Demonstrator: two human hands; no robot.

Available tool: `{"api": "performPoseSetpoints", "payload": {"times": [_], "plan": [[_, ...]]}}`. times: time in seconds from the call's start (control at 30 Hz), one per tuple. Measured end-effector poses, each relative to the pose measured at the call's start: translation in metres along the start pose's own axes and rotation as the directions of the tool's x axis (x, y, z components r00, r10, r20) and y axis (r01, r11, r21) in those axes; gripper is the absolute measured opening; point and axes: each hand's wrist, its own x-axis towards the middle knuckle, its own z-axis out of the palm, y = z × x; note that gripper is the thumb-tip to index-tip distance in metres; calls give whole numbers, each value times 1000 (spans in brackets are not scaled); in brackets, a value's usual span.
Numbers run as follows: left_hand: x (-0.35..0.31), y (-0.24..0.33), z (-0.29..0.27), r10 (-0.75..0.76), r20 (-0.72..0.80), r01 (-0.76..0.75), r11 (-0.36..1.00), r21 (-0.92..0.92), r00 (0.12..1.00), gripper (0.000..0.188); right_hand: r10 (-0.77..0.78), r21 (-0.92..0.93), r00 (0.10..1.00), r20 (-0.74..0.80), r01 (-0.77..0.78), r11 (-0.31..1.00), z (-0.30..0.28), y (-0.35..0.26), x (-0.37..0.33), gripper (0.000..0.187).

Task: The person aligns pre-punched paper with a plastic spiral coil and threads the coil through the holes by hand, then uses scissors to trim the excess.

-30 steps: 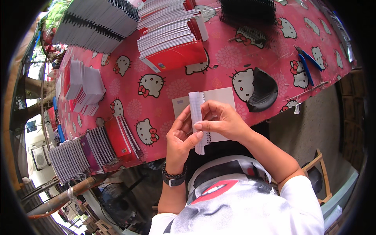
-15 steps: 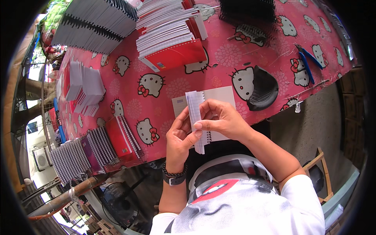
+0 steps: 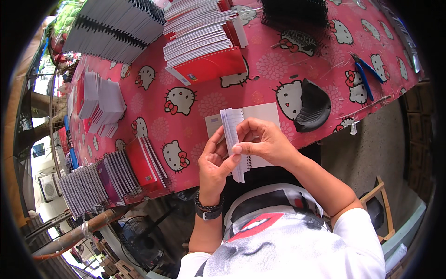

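Note:
A spiral notebook (image 3: 265,113) lies open at the table's near edge, with part of its pages raised upright along the black coil. My left hand (image 3: 215,156) holds the raised lined pages from the left, its thumb pressed near their lower end. From the right, my right hand (image 3: 264,143) pinches the same pages beside the coil, thumb and forefinger close together. A white inside cover of the notebook shows on both sides of the pages. To the right of the notebook sits a black curved plastic piece (image 3: 314,106) with a ridged surface.
Blue-handled pliers (image 3: 364,76) lie at the right. Stacks of unbound red-covered notebooks (image 3: 209,65) and coil-bound ones (image 3: 111,32) stand at the back, with black coils (image 3: 295,14) beside them. Loose paper blocks (image 3: 104,100) and finished spiral notebooks (image 3: 83,190) line the left edge.
Almost nothing differs. Both hands keep their hold on the raised pages, and the whole view has shifted very slightly.

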Motion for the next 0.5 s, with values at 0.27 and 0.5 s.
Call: {"api": "performPoseSetpoints", "payload": {"times": [0.27, 0.5], "plan": [[0, -2, -3, 0, 7, 0, 1000, -17, 1000, 67, 11, -6, 1000, 3, -11, 1000, 0, -2, 0, 38], [0, -1, -4, -19, 14, 20, 998, -51, 1000, 69, 13, -20, 1000, 2, -13, 1000, 0, -2, 0, 38]]}}
